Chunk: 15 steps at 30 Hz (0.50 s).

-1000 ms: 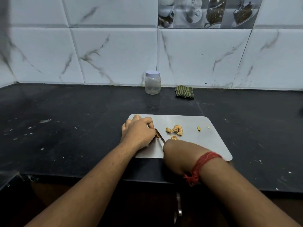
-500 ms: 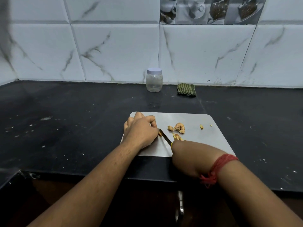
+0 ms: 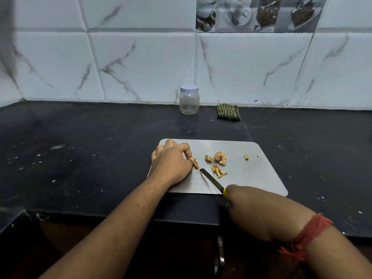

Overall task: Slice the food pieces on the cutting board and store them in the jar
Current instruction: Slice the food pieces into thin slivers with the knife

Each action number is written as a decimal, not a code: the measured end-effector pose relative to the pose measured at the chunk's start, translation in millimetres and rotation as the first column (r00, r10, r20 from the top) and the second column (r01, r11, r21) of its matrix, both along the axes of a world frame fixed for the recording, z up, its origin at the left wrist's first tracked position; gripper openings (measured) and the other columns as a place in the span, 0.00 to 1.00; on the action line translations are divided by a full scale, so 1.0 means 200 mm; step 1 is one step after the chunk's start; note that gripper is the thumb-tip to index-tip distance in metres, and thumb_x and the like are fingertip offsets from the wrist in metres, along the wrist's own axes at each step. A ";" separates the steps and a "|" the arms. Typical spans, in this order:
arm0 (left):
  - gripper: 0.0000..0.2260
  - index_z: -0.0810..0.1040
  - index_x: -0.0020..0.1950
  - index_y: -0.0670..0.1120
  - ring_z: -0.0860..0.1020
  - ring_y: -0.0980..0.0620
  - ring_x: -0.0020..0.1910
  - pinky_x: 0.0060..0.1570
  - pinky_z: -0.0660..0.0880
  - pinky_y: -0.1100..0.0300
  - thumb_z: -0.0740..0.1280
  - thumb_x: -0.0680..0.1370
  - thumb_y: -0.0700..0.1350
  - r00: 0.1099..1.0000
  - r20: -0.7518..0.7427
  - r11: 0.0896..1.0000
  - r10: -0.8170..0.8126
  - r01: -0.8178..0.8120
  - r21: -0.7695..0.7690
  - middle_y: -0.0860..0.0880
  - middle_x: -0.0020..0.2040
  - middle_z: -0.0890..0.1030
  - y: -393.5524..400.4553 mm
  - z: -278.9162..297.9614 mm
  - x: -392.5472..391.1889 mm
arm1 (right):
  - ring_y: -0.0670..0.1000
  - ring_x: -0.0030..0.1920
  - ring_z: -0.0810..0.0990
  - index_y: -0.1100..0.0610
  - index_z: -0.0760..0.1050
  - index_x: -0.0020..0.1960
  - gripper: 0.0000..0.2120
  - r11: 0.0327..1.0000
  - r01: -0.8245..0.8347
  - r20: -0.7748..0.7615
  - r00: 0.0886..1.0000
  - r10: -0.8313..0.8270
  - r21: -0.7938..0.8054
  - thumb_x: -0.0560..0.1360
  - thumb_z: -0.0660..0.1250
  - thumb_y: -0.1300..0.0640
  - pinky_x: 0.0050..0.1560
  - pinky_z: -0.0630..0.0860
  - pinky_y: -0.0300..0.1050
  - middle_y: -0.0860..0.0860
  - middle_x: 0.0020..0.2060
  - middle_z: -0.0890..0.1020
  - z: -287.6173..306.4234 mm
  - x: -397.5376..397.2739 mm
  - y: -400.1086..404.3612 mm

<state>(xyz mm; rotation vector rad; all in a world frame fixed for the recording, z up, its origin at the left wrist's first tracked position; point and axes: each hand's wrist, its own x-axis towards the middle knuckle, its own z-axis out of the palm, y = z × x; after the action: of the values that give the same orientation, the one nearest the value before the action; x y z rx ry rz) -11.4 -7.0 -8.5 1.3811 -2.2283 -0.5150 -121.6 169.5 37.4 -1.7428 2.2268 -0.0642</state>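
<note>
A grey cutting board [image 3: 251,174] lies on the black counter. My left hand [image 3: 172,162] rests on its left part and pinches a small tan food piece [image 3: 195,163] against the board. My right hand [image 3: 251,208] grips the yellow-handled knife [image 3: 212,181]; its blade points up-left, with the tip just right of the pinched piece. Thin cut strips [image 3: 218,170] lie beside the blade. Two uncut lumps [image 3: 217,158] sit mid-board, and a small scrap [image 3: 246,157] lies further right. The clear jar [image 3: 189,100] with a white lid stands closed by the wall.
A folded green striped cloth [image 3: 228,112] lies to the right of the jar by the tiled wall. The black counter [image 3: 80,150] is speckled with white marks. A metal drawer handle [image 3: 221,252] shows below the counter's front edge.
My right hand has drawn the knife back towards me and to the right, exposing more of the blade. The left hand keeps its pinch on the piece.
</note>
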 end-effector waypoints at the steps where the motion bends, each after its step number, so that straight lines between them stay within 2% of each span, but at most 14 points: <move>1: 0.04 0.77 0.42 0.58 0.65 0.52 0.60 0.69 0.62 0.51 0.67 0.77 0.52 1.000 -0.005 1.000 -0.007 0.007 0.004 0.59 0.51 0.69 0.00 0.00 0.00 | 0.49 0.38 0.70 0.57 0.70 0.52 0.07 0.997 0.062 0.083 0.995 -0.057 -0.052 0.81 0.54 0.59 0.30 0.63 0.38 0.49 0.36 0.68 -0.01 -0.02 0.00; 2: 0.04 0.77 0.43 0.59 0.65 0.51 0.61 0.67 0.62 0.52 0.67 0.78 0.52 1.000 -0.014 1.000 -0.015 0.015 0.012 0.60 0.52 0.69 0.00 0.00 0.00 | 0.48 0.36 0.69 0.55 0.68 0.48 0.06 0.994 0.093 0.142 0.986 -0.086 -0.050 0.81 0.54 0.59 0.30 0.63 0.39 0.50 0.36 0.70 -0.01 -0.01 0.01; 4: 0.05 0.78 0.43 0.60 0.65 0.52 0.62 0.64 0.61 0.55 0.66 0.79 0.53 0.999 -0.032 0.999 -0.035 0.036 0.024 0.60 0.52 0.70 0.01 -0.01 0.02 | 0.47 0.34 0.69 0.52 0.63 0.42 0.08 0.995 0.095 0.127 0.988 -0.090 -0.031 0.81 0.53 0.57 0.31 0.64 0.40 0.50 0.36 0.71 0.02 0.01 0.04; 7: 0.04 0.79 0.42 0.61 0.64 0.54 0.60 0.66 0.59 0.55 0.68 0.78 0.54 0.996 -0.036 0.997 -0.078 0.079 0.019 0.60 0.52 0.70 0.03 0.00 0.04 | 0.47 0.34 0.70 0.51 0.60 0.40 0.11 0.990 0.139 0.158 0.978 -0.135 -0.010 0.82 0.53 0.54 0.33 0.66 0.42 0.49 0.36 0.72 0.01 0.01 0.04; 12: 0.03 0.80 0.43 0.62 0.64 0.56 0.61 0.67 0.58 0.55 0.71 0.76 0.57 0.992 -0.017 0.992 -0.123 0.123 -0.016 0.60 0.53 0.70 0.07 0.02 0.03 | 0.49 0.31 0.69 0.54 0.62 0.42 0.10 0.969 0.227 0.189 0.960 -0.206 -0.095 0.82 0.53 0.55 0.31 0.65 0.43 0.50 0.33 0.72 0.03 -0.06 0.06; 15: 0.04 0.82 0.46 0.61 0.63 0.56 0.61 0.68 0.60 0.52 0.71 0.75 0.59 0.985 0.016 0.985 -0.170 0.171 -0.027 0.60 0.54 0.70 0.11 0.03 0.01 | 0.52 0.32 0.72 0.57 0.65 0.48 0.08 0.959 0.246 0.219 0.953 -0.211 -0.144 0.83 0.52 0.55 0.34 0.71 0.44 0.54 0.38 0.77 0.06 -0.10 0.08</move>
<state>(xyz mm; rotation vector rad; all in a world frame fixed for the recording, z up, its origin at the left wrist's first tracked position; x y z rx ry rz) -10.0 14.7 -3.0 1.1893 -2.3691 -0.5310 -142.5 185.0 49.0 -1.4707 2.3150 -0.4750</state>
